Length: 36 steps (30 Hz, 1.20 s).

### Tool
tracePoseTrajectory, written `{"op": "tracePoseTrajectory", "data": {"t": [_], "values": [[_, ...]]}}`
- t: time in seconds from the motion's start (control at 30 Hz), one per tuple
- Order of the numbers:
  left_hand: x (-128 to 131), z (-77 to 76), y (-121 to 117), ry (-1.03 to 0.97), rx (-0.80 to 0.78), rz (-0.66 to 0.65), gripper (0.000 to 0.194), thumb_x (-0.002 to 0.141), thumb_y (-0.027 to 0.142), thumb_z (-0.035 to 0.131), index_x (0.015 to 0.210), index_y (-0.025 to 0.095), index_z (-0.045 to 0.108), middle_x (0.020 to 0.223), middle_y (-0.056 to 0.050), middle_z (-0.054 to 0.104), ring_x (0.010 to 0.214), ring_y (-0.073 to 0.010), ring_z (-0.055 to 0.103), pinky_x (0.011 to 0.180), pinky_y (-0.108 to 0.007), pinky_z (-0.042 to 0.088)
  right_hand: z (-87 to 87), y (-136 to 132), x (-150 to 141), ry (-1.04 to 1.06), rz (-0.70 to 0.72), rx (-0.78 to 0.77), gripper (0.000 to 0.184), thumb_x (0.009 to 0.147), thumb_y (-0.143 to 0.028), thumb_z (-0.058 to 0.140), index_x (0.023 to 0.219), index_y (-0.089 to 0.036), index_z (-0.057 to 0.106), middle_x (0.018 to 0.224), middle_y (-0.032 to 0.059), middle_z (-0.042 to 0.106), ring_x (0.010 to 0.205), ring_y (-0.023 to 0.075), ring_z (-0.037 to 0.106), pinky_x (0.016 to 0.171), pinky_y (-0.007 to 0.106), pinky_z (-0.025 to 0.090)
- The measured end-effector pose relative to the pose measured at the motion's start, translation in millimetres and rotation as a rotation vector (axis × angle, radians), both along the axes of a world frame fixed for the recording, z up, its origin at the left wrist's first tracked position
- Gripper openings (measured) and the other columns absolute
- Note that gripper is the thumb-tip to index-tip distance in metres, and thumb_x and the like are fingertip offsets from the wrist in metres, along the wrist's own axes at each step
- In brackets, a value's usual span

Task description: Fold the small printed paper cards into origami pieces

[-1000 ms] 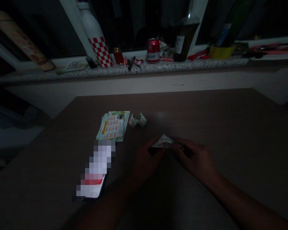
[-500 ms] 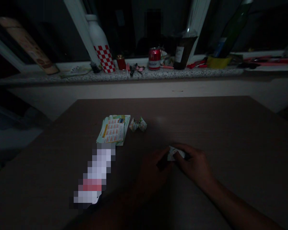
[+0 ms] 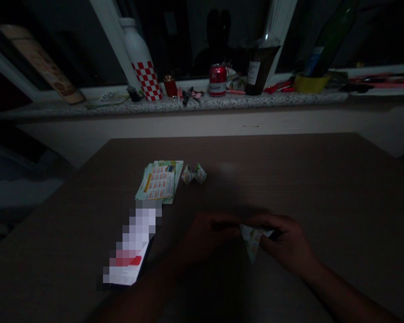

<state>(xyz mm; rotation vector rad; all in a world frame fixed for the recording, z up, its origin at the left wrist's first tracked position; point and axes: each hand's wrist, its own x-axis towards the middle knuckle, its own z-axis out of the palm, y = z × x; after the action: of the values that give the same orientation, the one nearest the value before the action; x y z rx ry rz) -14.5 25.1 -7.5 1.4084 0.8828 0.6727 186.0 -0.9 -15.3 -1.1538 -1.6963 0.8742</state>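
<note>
Both hands meet over the table around a small piece of folded printed paper (image 3: pixel 251 240), whose pointed corner hangs down toward me. My right hand (image 3: pixel 287 237) is closed on the paper's right side, thumb in front and fingers behind. At its upper left corner, the fingertips and thumb of my left hand (image 3: pixel 210 233) pinch the paper. Farther away lies a folded paper piece (image 3: pixel 194 174) with two pointed ends. Just left of it is a stack of printed leaflets (image 3: pixel 158 183). Dim light hides the finer folds.
A lit phone (image 3: pixel 131 246), partly pixelated, lies left of my left forearm on the wooden table (image 3: pixel 306 175). Along the granite windowsill (image 3: pixel 117 106) stand a checkered bottle (image 3: pixel 144 67), a red can (image 3: pixel 217 80), a dark plastic cup (image 3: pixel 257 72) and a yellow tape roll (image 3: pixel 311 84).
The paper has turned and come slightly nearer me, now showing a downward-pointing triangle. My left hand has shifted, its fingers extending to the paper's upper left corner.
</note>
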Motion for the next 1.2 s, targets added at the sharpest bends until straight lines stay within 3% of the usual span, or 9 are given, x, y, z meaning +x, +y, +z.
{"op": "tracePoseTrajectory", "data": {"t": [0.2,0.33,0.47,0.67,0.8,0.9,0.97,1.1,1.2], "values": [[0.8,-0.4,-1.2,-0.051,-0.188,-0.008,0.016,0.071,0.024,0.073,0.086,0.018,0.075,0.08,-0.001,0.071,0.073,-0.0139,0.062,0.069,-0.022,0.045,-5.3,-3.2,-1.8,0.065,0.015,-0.134,0.024,0.066,-0.009,0.064,0.084,-0.022,0.071,0.075,-0.0001,0.073,0.067,0.0136,0.067,0.061,0.021,0.052],[3.4,-0.4,-3.5,-0.041,-0.197,-0.024,0.013,0.07,0.024,0.073,0.081,0.016,0.075,0.074,-0.001,0.069,0.068,-0.0128,0.059,0.065,-0.021,0.043,-7.2,-5.7,-5.3,0.097,0.01,-0.265,0.019,0.067,-0.013,0.066,0.084,-0.021,0.068,0.071,-0.0008,0.069,0.062,0.0126,0.062,0.053,0.02,0.048],[7.4,-0.4,-8.0,-0.051,-0.193,0.008,0.013,0.067,0.021,0.075,0.078,0.016,0.075,0.075,-0.001,0.069,0.07,-0.0132,0.059,0.066,-0.022,0.044,-5.6,-6.9,-7.6,0.145,-0.011,-0.35,0.028,0.064,-0.015,0.073,0.089,-0.021,0.064,0.063,-0.004,0.063,0.052,0.0098,0.055,0.046,0.018,0.043],[9.0,-2.1,-8.7,-0.099,-0.15,0.063,0.011,0.067,0.024,0.075,0.071,0.014,0.073,0.07,-0.002,0.067,0.065,-0.0119,0.057,0.061,-0.022,0.042,0.3,-4.9,-7.6,0.335,-0.022,-0.388,0.036,0.063,-0.017,0.076,0.096,-0.021,0.06,0.066,-0.0023,0.066,0.054,0.0107,0.058,0.047,0.019,0.045],[7.8,-3.1,-5.6,-0.133,-0.153,0.245,0.012,0.07,0.026,0.073,0.071,0.014,0.071,0.066,-0.001,0.067,0.064,-0.0118,0.058,0.062,-0.022,0.043,-0.5,-4.7,-4.4,0.472,-0.083,-0.282,0.034,0.077,-0.03,0.07,0.107,-0.025,0.055,0.066,-0.0035,0.064,0.047,0.0089,0.056,0.043,0.018,0.044],[9.4,-2.4,-5.5,-0.166,-0.155,0.355,0.015,0.072,0.029,0.073,0.075,0.015,0.071,0.062,0.0,0.066,0.061,-0.0115,0.058,0.063,-0.023,0.044,-3.8,-6.0,-1.2,0.42,-0.109,-0.113,0.024,0.081,-0.034,0.066,0.104,-0.026,0.06,0.072,-0.0009,0.068,0.051,0.0107,0.059,0.045,0.02,0.047],[12.0,-2.3,-7.2,-0.184,-0.151,0.376,0.016,0.071,0.03,0.073,0.074,0.015,0.07,0.061,0.0,0.066,0.06,-0.0119,0.059,0.062,-0.024,0.046,-5.8,-6.6,0.8,0.297,-0.087,-0.033,0.02,0.081,-0.037,0.066,0.097,-0.024,0.066,0.076,0.0025,0.071,0.059,0.0146,0.064,0.049,0.023,0.051],[16.0,-4.1,-11.9,-0.171,-0.15,0.365,0.018,0.072,0.031,0.072,0.073,0.014,0.068,0.064,-0.001,0.066,0.061,-0.0127,0.06,0.061,-0.024,0.047,-6.6,-5.6,4.4,0.129,-0.019,0.113,0.03,0.072,-0.042,0.073,0.096,-0.024,0.07,0.085,0.0063,0.072,0.074,0.0217,0.069,0.057,0.028,0.055],[12.3,-3.1,-14.4,-0.138,-0.091,0.286,0.019,0.076,0.03,0.069,0.087,0.014,0.066,0.078,-0.004,0.07,0.072,-0.0153,0.064,0.067,-0.026,0.05,-3.6,-3.8,6.6,0.011,-0.004,0.205,0.025,0.073,-0.028,0.075,0.097,-0.025,0.07,0.093,0.0061,0.072,0.083,0.0219,0.069,0.065,0.027,0.056]]}}
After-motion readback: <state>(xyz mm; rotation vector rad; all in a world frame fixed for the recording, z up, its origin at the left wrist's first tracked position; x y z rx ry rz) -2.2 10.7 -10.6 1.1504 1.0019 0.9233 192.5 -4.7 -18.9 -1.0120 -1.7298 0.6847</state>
